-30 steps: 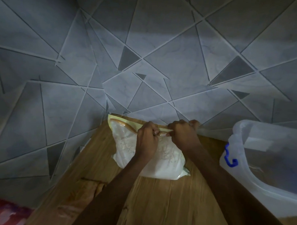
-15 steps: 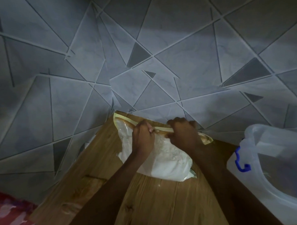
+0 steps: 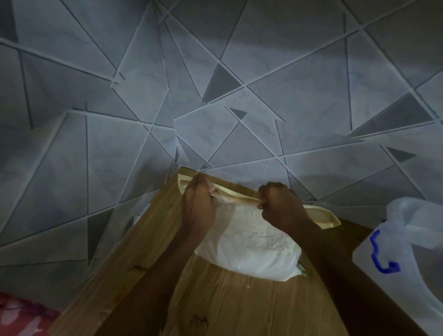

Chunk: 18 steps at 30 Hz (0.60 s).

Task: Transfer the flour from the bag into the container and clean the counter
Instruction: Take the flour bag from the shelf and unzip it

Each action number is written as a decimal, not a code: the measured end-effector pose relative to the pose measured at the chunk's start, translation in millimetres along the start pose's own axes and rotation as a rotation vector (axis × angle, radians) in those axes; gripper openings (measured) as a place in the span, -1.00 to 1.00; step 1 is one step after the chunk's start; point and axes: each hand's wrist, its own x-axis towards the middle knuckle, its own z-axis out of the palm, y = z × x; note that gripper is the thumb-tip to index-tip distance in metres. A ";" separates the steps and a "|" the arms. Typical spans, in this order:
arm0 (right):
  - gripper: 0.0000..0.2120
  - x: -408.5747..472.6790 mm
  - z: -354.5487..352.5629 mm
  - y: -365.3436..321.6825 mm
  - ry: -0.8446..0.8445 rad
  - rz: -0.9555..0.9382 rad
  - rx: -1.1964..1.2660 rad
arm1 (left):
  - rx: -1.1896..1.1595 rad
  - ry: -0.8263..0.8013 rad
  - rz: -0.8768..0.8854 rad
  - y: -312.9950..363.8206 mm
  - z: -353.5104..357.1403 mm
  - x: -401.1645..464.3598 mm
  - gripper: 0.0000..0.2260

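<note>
A clear plastic flour bag (image 3: 251,245) with a yellowish zip strip lies on the wooden counter (image 3: 221,310), full of white flour. My left hand (image 3: 198,207) pinches the strip near its left end. My right hand (image 3: 280,206) pinches the strip further right. Between the two hands the strip is stretched and its two sides are slightly apart. A translucent plastic container (image 3: 417,261) with a blue clasp (image 3: 381,257) stands open at the right edge of the view, apart from the bag.
Grey tiled walls with a triangle pattern meet in a corner just behind the bag. The counter's left edge runs diagonally to the lower left, with a red patterned cloth (image 3: 16,326) below it. A small white speck of flour (image 3: 248,286) lies on the wood in front of the bag.
My hands have moved apart along the bag's zip strip, the left toward the left end. The strip's two sides now gape between them. The view has shifted right and slightly down.
</note>
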 end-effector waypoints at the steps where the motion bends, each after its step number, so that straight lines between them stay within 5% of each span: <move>1: -0.67 5.9 0.8 -7.4 0.000 -0.028 -0.006 | 0.000 0.002 0.010 1.4 -3.3 0.2 -0.77; 4: -0.51 22.7 7.9 -30.1 -0.063 -0.084 0.032 | -0.023 -0.010 0.034 6.4 -3.2 -4.0 -0.76; 11: -0.80 29.1 15.2 -33.5 -0.060 -0.117 0.035 | 0.007 0.068 -0.026 -11.1 -17.4 4.6 -0.73; 18: -0.72 24.6 18.2 -29.2 -0.043 -0.150 0.000 | -0.181 0.172 -0.183 -56.4 -22.8 31.4 -0.76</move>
